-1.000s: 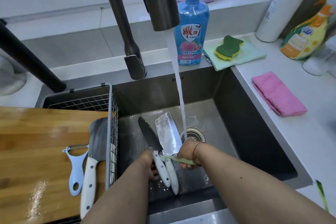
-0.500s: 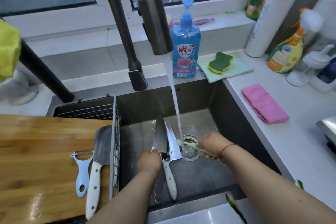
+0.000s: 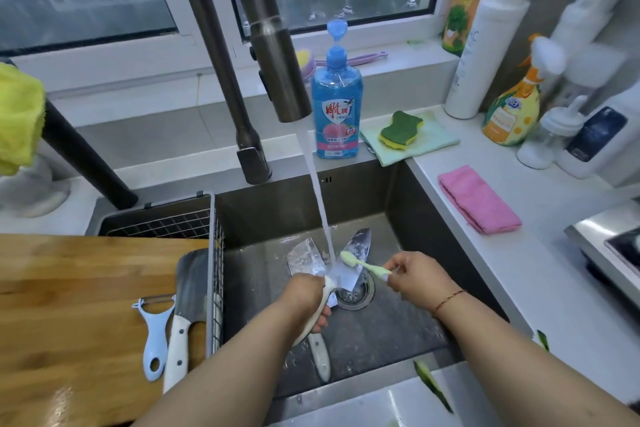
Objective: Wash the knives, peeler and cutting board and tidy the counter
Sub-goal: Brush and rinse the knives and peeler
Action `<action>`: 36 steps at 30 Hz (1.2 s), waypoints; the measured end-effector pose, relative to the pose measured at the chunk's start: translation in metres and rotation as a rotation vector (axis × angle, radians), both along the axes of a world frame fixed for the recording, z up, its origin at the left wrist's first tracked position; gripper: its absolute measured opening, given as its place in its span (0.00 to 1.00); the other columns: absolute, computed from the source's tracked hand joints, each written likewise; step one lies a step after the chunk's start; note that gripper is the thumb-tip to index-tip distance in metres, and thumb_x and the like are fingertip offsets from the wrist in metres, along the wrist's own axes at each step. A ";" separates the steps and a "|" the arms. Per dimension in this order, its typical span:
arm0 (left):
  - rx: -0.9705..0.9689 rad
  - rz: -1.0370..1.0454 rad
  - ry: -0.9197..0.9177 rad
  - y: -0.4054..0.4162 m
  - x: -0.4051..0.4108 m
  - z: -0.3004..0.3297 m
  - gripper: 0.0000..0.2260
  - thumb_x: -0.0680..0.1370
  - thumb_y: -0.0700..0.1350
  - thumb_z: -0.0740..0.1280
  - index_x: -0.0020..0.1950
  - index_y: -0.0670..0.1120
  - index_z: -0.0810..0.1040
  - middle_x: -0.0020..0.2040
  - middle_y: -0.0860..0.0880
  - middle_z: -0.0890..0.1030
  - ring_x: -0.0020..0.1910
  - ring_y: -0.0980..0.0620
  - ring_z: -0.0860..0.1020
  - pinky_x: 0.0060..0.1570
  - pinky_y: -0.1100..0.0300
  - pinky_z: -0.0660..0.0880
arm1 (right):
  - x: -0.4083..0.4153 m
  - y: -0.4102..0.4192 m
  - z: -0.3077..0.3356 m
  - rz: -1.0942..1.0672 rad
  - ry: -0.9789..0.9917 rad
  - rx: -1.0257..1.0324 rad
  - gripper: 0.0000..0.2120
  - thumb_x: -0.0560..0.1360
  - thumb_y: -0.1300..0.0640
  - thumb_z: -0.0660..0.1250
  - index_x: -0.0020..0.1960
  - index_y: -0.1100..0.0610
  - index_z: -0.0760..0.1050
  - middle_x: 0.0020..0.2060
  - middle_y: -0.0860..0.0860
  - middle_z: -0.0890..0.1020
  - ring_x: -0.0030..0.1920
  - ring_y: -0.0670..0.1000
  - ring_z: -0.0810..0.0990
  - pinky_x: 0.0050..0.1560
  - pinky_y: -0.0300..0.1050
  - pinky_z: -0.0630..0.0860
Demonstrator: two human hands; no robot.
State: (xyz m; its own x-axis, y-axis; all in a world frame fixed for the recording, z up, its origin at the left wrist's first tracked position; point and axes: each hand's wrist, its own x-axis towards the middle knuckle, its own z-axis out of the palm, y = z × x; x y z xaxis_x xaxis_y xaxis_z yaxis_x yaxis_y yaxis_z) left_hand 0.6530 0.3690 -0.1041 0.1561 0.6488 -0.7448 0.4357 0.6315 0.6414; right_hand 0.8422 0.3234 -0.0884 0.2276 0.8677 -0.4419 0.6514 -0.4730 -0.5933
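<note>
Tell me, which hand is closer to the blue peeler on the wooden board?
Left. The left hand grips knife handles in the sink, just right of the peeler; the right hand holds a toothbrush farther right.

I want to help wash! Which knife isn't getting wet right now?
The cleaver lying on the wooden cutting board, next to the blue peeler. The other two knives are in the sink under the running water, held by the left hand.

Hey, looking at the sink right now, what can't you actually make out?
Head view only:
- Knife handles: the left hand covers where it grips them.
- Blade surfaces: running water and glare hide any dirt.
- Bottles at far right: blurred, labels unreadable.
- Cutting board: cut off by the left edge.
- Right hand holds the toothbrush; its handle end is hidden.
</note>
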 end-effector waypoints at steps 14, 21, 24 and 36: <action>0.043 -0.021 -0.030 0.003 -0.016 0.026 0.08 0.79 0.46 0.61 0.49 0.40 0.73 0.34 0.42 0.70 0.26 0.50 0.64 0.27 0.62 0.60 | -0.016 0.004 0.004 0.022 0.129 0.022 0.04 0.74 0.59 0.68 0.43 0.52 0.80 0.34 0.52 0.81 0.27 0.46 0.75 0.30 0.38 0.72; 0.037 -0.044 -0.024 0.008 -0.024 0.022 0.08 0.79 0.46 0.61 0.47 0.41 0.71 0.33 0.42 0.71 0.25 0.50 0.65 0.26 0.63 0.60 | -0.012 0.003 0.010 -0.018 0.090 0.045 0.05 0.73 0.59 0.69 0.40 0.51 0.78 0.32 0.52 0.81 0.29 0.49 0.77 0.37 0.47 0.78; 0.036 -0.032 -0.014 0.010 -0.028 0.016 0.09 0.80 0.45 0.58 0.48 0.41 0.72 0.33 0.42 0.71 0.25 0.50 0.66 0.25 0.65 0.61 | -0.025 -0.001 0.013 0.064 0.159 0.004 0.04 0.73 0.59 0.70 0.41 0.52 0.79 0.32 0.51 0.80 0.28 0.47 0.76 0.34 0.42 0.75; 0.057 -0.033 -0.026 0.010 -0.028 0.025 0.09 0.79 0.47 0.60 0.48 0.41 0.73 0.33 0.42 0.72 0.25 0.49 0.66 0.25 0.65 0.62 | -0.019 0.006 0.010 0.026 0.070 0.039 0.06 0.73 0.58 0.68 0.40 0.49 0.78 0.33 0.50 0.81 0.28 0.46 0.77 0.32 0.41 0.75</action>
State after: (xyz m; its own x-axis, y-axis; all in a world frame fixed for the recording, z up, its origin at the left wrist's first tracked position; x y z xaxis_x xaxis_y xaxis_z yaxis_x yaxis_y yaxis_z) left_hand 0.6247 0.3789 -0.0793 0.1965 0.6846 -0.7019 0.4385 0.5789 0.6874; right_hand 0.8233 0.3296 -0.0788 0.1745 0.8899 -0.4214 0.6192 -0.4319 -0.6558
